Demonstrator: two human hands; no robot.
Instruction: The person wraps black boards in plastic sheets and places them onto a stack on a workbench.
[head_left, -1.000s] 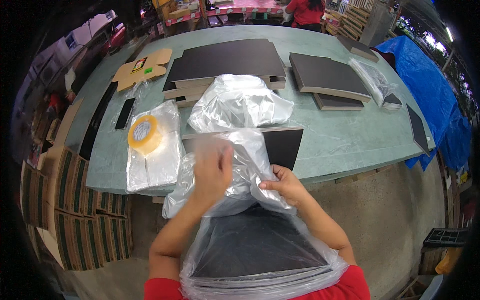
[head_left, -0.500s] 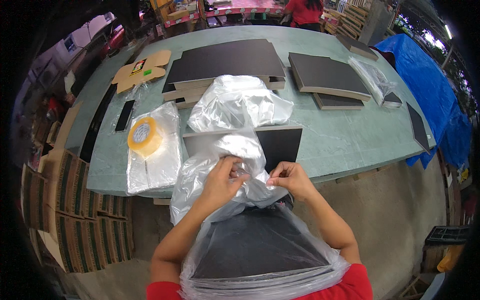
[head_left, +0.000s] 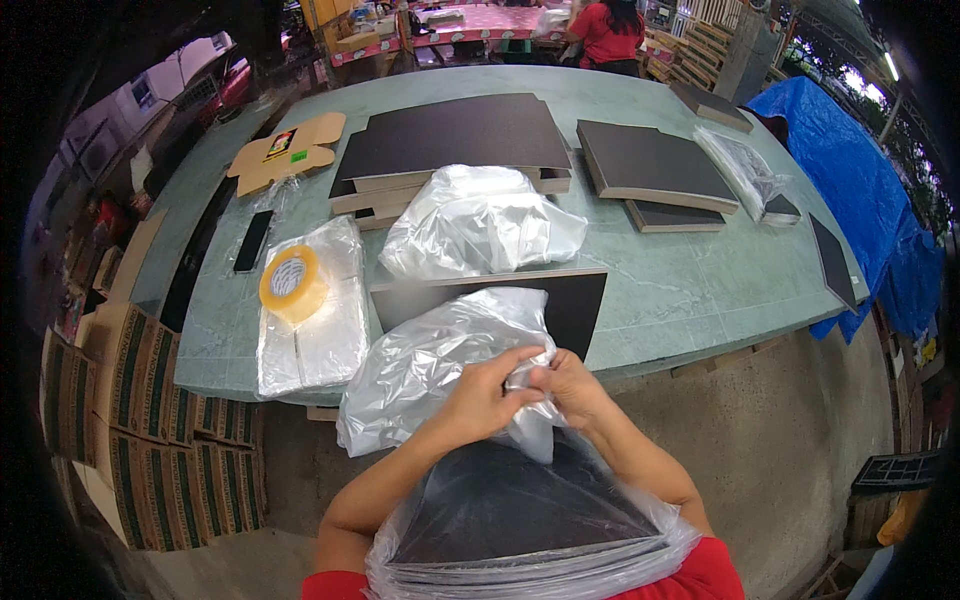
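Clear plastic film, likely a bag (head_left: 440, 350), is bunched between my two hands just over the table's near edge. My left hand (head_left: 487, 395) pinches its gathered edge, and my right hand (head_left: 572, 390) grips it alongside, fingertips almost meeting. Behind the plastic a black panel (head_left: 575, 310) stands on edge at the table's front. Against my body rests a stack of black boards wrapped in clear plastic (head_left: 520, 510). Another crumpled plastic bag (head_left: 470, 220) lies just beyond the panel, in front of stacked black boards (head_left: 450, 135).
A yellow tape roll (head_left: 292, 284) sits on flat plastic bags (head_left: 315, 355) at left, near a phone (head_left: 253, 241) and cut cardboard (head_left: 290, 150). More black boards (head_left: 655, 165) lie at right. Cartons (head_left: 170, 400) stand below left; a blue tarp (head_left: 860, 190) hangs right.
My hands have come together and moved slightly lower, drawing the plastic's edge with them. The plastic now covers less of the standing panel's left part. My head view has tilted slightly up.
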